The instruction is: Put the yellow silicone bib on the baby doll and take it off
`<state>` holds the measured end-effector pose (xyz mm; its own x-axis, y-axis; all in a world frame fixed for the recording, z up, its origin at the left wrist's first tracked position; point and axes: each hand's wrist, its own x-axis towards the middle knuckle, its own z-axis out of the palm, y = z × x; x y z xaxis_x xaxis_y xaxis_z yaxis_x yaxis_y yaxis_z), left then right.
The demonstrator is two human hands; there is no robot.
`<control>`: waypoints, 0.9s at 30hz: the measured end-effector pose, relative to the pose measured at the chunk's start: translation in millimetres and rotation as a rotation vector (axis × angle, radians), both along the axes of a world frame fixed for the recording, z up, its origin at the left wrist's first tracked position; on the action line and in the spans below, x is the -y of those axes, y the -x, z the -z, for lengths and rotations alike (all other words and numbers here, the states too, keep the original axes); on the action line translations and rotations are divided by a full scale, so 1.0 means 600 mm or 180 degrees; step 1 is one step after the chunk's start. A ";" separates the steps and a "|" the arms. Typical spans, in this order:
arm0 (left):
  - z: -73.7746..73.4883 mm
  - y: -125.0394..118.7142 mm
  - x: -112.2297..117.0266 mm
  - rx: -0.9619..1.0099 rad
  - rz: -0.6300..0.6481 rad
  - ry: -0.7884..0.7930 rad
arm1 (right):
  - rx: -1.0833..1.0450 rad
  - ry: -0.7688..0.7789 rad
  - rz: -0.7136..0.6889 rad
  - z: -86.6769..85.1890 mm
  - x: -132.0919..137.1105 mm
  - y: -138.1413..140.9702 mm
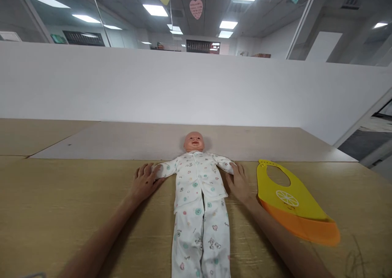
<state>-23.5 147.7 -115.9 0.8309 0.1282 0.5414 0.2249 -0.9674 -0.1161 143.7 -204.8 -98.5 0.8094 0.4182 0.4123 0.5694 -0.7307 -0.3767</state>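
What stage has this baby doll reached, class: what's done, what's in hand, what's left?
Done: the baby doll lies face up in printed pajamas. In hand: the left hand and the right hand rest at either side of it. Left: the yellow-and-orange bib lies on the table beside the doll, not on it.

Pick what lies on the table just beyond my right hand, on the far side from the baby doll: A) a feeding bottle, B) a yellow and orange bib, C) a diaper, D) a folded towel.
B: the yellow and orange bib lies flat on the wooden table, just past the right hand, which rests at the baby doll.
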 end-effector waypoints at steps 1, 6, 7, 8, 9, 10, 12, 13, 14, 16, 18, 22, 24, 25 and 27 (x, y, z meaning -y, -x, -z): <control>0.001 -0.001 -0.002 0.0005 -0.0051 -0.0037 | 0.0011 0.0141 0.0152 0.000 -0.007 -0.004; -0.004 -0.008 0.000 0.0034 -0.0305 -0.0165 | 0.0094 0.0708 0.0463 0.011 -0.025 -0.020; -0.006 -0.011 0.001 0.0064 -0.0367 -0.0197 | 0.0167 0.0756 0.0446 0.015 -0.026 -0.024; -0.007 -0.015 0.003 0.0100 -0.0430 -0.0221 | 0.0239 0.0781 0.0435 0.018 -0.025 -0.028; -0.008 -0.019 0.004 0.0131 -0.0490 -0.0236 | 0.0296 0.0791 0.0429 0.021 -0.023 -0.032; -0.008 -0.023 0.004 0.0147 -0.0539 -0.0239 | 0.0334 0.0797 0.0417 0.023 -0.020 -0.037; -0.009 -0.031 0.006 0.0166 -0.0599 -0.0217 | 0.0385 0.0785 0.0369 0.027 -0.013 -0.046; -0.008 -0.033 0.008 0.0196 -0.0603 -0.0208 | 0.0416 0.0758 0.0337 0.029 -0.010 -0.050; -0.008 -0.034 0.011 0.0253 -0.0580 -0.0211 | 0.0457 0.0720 0.0315 0.031 -0.007 -0.053; -0.009 -0.029 0.022 0.0438 -0.0439 -0.0243 | 0.0584 0.0639 0.0273 0.036 -0.003 -0.055; -0.011 -0.018 0.043 0.0625 -0.0150 -0.0259 | 0.0734 0.0584 0.0219 0.041 -0.001 -0.051; -0.015 0.011 0.105 0.0628 0.0739 -0.0048 | 0.0958 0.0317 -0.0085 0.022 0.007 -0.022; -0.016 0.018 0.131 0.0428 0.1082 0.0137 | 0.1015 0.0058 -0.0560 -0.017 0.017 0.007; -0.015 0.019 0.140 0.0364 0.1161 0.0219 | 0.1061 -0.0126 -0.0909 -0.045 0.023 0.025; -0.016 0.018 0.150 0.0312 0.1195 0.0352 | 0.0857 -0.0363 -0.1777 -0.112 0.036 0.067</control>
<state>-34.5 57.7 -106.6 0.7761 -0.1125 0.6205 -0.1417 -0.9899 -0.0023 103.4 -226.7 -31.1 0.3435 0.6890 0.6382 0.9391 -0.2597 -0.2251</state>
